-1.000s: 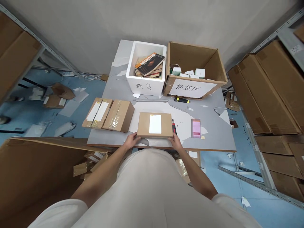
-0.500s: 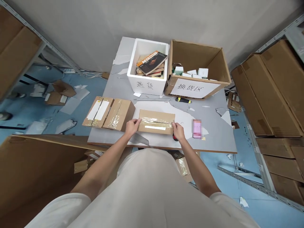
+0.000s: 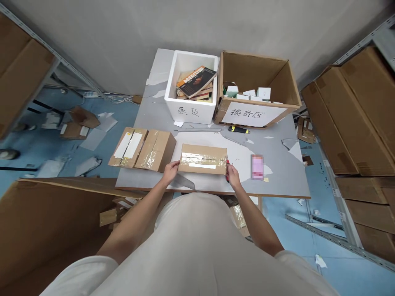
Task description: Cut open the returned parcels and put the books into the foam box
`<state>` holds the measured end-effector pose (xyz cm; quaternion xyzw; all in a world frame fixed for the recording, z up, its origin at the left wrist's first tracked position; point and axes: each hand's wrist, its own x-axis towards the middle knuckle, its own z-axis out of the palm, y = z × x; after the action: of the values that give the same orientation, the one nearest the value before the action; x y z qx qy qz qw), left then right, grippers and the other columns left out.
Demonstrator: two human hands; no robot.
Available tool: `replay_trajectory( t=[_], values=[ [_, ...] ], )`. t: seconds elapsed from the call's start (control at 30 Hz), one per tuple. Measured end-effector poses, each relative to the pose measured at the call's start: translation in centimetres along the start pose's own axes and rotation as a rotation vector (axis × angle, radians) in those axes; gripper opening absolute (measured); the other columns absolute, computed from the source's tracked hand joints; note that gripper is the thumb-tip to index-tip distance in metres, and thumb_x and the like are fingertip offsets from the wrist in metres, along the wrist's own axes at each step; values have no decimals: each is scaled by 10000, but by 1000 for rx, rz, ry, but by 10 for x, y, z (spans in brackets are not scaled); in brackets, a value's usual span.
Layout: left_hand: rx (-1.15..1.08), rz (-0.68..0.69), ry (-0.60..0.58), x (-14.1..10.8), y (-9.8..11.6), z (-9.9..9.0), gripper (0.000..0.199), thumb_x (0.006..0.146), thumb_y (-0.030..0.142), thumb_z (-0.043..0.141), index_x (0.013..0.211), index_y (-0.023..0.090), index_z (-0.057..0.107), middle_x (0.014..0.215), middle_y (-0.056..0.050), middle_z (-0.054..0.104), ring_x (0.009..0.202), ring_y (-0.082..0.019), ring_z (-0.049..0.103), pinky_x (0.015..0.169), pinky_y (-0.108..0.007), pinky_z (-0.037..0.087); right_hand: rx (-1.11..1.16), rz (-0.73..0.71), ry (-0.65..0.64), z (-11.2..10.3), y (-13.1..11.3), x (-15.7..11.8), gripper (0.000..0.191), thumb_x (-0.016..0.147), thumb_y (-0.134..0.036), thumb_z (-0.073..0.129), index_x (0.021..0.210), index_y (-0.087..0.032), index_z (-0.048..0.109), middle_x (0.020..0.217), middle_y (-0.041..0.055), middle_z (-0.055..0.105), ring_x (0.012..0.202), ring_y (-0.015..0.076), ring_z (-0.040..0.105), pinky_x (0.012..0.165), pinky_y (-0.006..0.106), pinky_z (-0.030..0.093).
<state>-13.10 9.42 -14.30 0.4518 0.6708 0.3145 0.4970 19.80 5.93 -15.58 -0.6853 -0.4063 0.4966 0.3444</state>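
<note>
A taped cardboard box (image 3: 202,160) with a white label strip lies at the front middle of the table, held at both ends. My left hand (image 3: 170,172) is closed on its left end. Its right end is gripped by my right hand (image 3: 232,174), and a red and black object, mostly hidden, shows beside those fingers. To the left stand two more taped boxes side by side: a labelled box (image 3: 128,144) and a plain box (image 3: 156,150). A pink blurred item (image 3: 257,167) lies to the right of my right hand.
At the back of the table (image 3: 277,144) stand a white foam box (image 3: 191,111) of books and an open carton (image 3: 290,90) holding small white boxes. A yellow and black utility knife (image 3: 238,130) lies before them. A large carton (image 3: 61,230) is at lower left; shelves flank both sides.
The held box has tilted slightly, and its top seam now looks closed flat. Both hands have slid a little lower along its ends.
</note>
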Motion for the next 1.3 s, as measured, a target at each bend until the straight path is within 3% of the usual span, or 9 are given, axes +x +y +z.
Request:
replay_trajectory(
  t=[0.07, 0.13, 0.23, 0.37, 0.53, 0.7, 0.83, 1.07, 1.3],
  values=[
    [-45, -4, -73, -5, -15, 0, 360, 684, 388, 622, 939, 152, 716, 916, -82, 729, 948, -246, 648, 915, -380, 478, -54, -46, -57, -1, 14, -7, 467, 806, -437, 484, 1206, -205, 547, 1139, 110, 622, 972, 220, 626, 821, 380, 514],
    [-74, -13, -115, -10, -28, 4, 398, 610, 369, 694, 939, 145, 712, 952, -97, 730, 1001, -273, 645, 959, -416, 466, -110, -71, -113, 1, 24, -13, 574, 719, -341, 603, 1276, -244, 502, 1270, 107, 563, 1117, 247, 582, 886, 405, 496],
    [-62, -14, -94, -13, -37, 13, 449, 590, 403, 712, 952, 138, 697, 1010, -109, 724, 1035, -286, 638, 952, -420, 474, -129, -40, -152, 10, 29, -16, 670, 677, -296, 651, 1312, -256, 442, 1334, 111, 526, 1185, 262, 552, 913, 414, 485],
    [0, 21, -58, -11, -31, 14, 401, 676, 475, 649, 904, 149, 696, 943, -98, 733, 955, -263, 654, 921, -399, 479, -105, -47, -96, 17, 18, -11, 436, 768, -351, 552, 1174, -203, 492, 1168, 119, 628, 1069, 238, 618, 907, 413, 486],
    [86, 77, 19, -11, -11, 3, 396, 740, 496, 587, 913, 152, 683, 912, -90, 720, 886, -236, 642, 857, -351, 475, -176, -126, -46, 5, -6, -11, 276, 830, -425, 482, 993, -207, 526, 1037, 99, 680, 960, 223, 638, 851, 377, 485],
    [233, 141, 67, -14, 7, 5, 377, 810, 504, 480, 773, 166, 643, 743, -44, 673, 686, -163, 586, 671, -267, 439, -442, -139, 39, -1, -26, -13, 319, 882, -494, 386, 890, -220, 548, 902, 82, 685, 854, 238, 626, 761, 340, 448],
    [319, 138, 118, -10, 18, 9, 403, 818, 525, 451, 662, 183, 597, 625, -16, 604, 617, -147, 529, 616, -253, 384, -503, -102, 74, 2, -33, -8, 371, 897, -537, 350, 844, -229, 551, 841, 80, 679, 824, 249, 620, 726, 325, 423],
    [400, 82, 153, 9, 26, 11, 430, 797, 549, 464, 572, 196, 560, 560, -10, 544, 586, -149, 477, 599, -264, 340, -521, -76, 91, 3, -38, 12, 410, 862, -591, 389, 671, -244, 495, 694, 65, 637, 738, 248, 598, 694, 322, 405],
    [300, 53, 173, 24, 9, 16, 418, 792, 544, 478, 630, 182, 610, 626, -26, 595, 701, -175, 548, 701, -279, 414, -387, -40, 101, 7, -26, 26, 438, 852, -600, 366, 809, -212, 563, 837, 77, 677, 809, 226, 607, 762, 343, 457]
  ],
)
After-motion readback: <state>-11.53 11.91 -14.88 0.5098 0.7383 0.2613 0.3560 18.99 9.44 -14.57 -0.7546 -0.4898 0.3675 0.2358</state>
